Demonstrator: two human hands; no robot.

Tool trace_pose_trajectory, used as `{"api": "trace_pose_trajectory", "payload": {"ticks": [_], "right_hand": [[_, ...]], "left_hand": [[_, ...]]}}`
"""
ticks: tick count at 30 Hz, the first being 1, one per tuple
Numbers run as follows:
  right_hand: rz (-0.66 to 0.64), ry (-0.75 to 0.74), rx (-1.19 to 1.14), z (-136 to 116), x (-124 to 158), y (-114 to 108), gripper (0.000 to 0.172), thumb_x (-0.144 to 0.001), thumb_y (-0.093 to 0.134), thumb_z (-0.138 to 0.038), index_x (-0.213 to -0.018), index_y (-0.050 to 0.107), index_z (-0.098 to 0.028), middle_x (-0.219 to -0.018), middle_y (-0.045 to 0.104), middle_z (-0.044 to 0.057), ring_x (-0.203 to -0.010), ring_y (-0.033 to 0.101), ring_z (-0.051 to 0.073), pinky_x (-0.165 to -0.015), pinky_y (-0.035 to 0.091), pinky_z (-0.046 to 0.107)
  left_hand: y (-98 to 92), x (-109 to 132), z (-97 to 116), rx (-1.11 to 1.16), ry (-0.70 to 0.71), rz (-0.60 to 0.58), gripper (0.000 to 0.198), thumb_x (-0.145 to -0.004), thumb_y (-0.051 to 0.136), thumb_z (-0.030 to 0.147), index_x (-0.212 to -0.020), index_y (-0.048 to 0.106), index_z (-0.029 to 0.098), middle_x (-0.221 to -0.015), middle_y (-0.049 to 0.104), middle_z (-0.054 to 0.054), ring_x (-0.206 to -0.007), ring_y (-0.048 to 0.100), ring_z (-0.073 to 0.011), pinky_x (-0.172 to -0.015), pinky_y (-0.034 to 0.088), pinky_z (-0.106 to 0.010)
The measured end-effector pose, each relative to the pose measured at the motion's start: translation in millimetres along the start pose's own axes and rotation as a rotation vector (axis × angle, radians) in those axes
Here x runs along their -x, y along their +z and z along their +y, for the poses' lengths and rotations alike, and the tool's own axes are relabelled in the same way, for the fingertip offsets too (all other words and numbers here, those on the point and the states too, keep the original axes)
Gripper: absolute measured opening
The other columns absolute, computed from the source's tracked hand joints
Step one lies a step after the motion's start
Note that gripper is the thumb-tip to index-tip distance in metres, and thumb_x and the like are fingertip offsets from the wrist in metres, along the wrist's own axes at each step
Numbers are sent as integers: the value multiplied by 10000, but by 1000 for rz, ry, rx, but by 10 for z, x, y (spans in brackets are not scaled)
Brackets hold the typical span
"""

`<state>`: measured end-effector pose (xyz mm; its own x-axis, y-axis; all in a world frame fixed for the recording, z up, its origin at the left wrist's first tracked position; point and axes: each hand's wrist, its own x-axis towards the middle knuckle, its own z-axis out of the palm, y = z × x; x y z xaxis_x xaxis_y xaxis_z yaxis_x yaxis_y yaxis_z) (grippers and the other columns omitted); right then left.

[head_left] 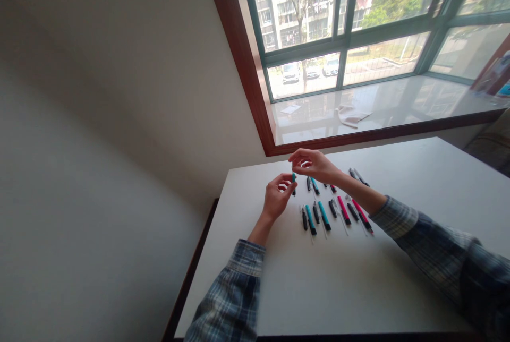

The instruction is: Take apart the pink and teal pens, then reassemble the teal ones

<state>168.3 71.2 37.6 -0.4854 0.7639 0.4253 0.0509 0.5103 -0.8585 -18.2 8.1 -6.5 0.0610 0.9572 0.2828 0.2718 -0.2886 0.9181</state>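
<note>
My left hand (278,196) holds a teal and black pen barrel (294,185) upright between thumb and fingers. Just above its top end, my right hand (313,164) pinches something thin, too small to make out clearly. On the white table (255,299), to the right of my left hand, lie disassembled pen parts: a teal barrel (324,216), a pink barrel (343,210), a short black piece (305,220) and thin white refills. More parts lie behind them, partly under my right forearm.
Behind the table is a window sill (314,124) with a crumpled cloth (353,116) on it. A red-brown window frame (255,92) and a plain wall (119,119) stand to the left.
</note>
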Motion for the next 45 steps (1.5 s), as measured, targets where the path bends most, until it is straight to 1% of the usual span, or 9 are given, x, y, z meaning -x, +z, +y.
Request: {"api": "trace_pose_trajectory", "payload": {"ticks": [9,13,16,20,23,30,33,37,45], "right_hand": [[-47,58,83,77,-3,-17,409,-827,783,-490,-1111,751,-198,-1045,764,83,-970,713,235,-793,592,353],[-57,53,146,108,2,-17,338,-915,698,-483,-1105,753,-210,-1082,771,75,-971,719,227,-804,591,348],[-95,50,342,146,56,46,251,-983,624,-358,-1157,745,-224,-1152,771,81,-1034,712,255,-876,582,403],[-213,-64,663,144,194,226,351,-981,591,-188,-1320,681,-197,-1290,728,114,-1214,637,336,-1033,511,521],[-297,-175,750,108,289,362,443,-1002,508,-126,-1430,601,-195,-1378,680,114,-1270,600,332,-1067,499,517],[-416,-371,759,147,398,525,467,-1080,421,-220,-1543,474,-253,-1566,520,93,-1452,469,277,-1217,354,525],[-421,-372,755,136,400,527,431,-1090,441,-275,-1514,509,-240,-1458,626,97,-1416,503,282,-1197,381,522],[-320,-272,785,52,354,466,428,-1048,483,-178,-1471,551,-195,-1221,737,127,-1283,570,315,-991,550,473],[-376,-281,851,80,312,386,447,-975,476,-20,-1297,703,-231,-1344,685,105,-1235,566,307,-901,561,425]], "left_hand": [[-55,-43,-13,11,5,95,294,-849,763,381,-1071,738,190,-916,746,-55,-829,684,-178,-741,545,-293],[-165,-106,-12,5,18,243,233,-876,705,322,-1068,717,190,-979,750,-63,-868,697,-179,-767,557,-297],[-264,-147,-16,-57,39,376,180,-899,633,270,-1044,706,192,-980,747,-56,-880,695,-173,-775,559,-290],[-326,-147,0,-168,59,501,184,-905,615,263,-1050,710,201,-943,743,-42,-825,675,-164,-742,552,-280],[-324,-135,28,-215,73,537,190,-912,615,272,-1062,713,209,-951,744,-41,-822,669,-166,-746,547,-284],[-319,-169,31,-216,78,553,183,-918,602,270,-1054,711,211,-984,750,-51,-864,676,-178,-750,543,-287],[-322,-179,17,-224,83,558,176,-917,602,266,-1045,713,216,-1001,754,-51,-869,673,-179,-733,535,-282],[-313,-171,19,-223,80,557,177,-915,604,265,-1047,713,218,-999,752,-50,-875,673,-180,-739,533,-284],[-279,-151,31,-222,65,525,161,-910,611,277,-1026,706,216,-964,746,-46,-847,667,-176,-714,528,-273]]}}
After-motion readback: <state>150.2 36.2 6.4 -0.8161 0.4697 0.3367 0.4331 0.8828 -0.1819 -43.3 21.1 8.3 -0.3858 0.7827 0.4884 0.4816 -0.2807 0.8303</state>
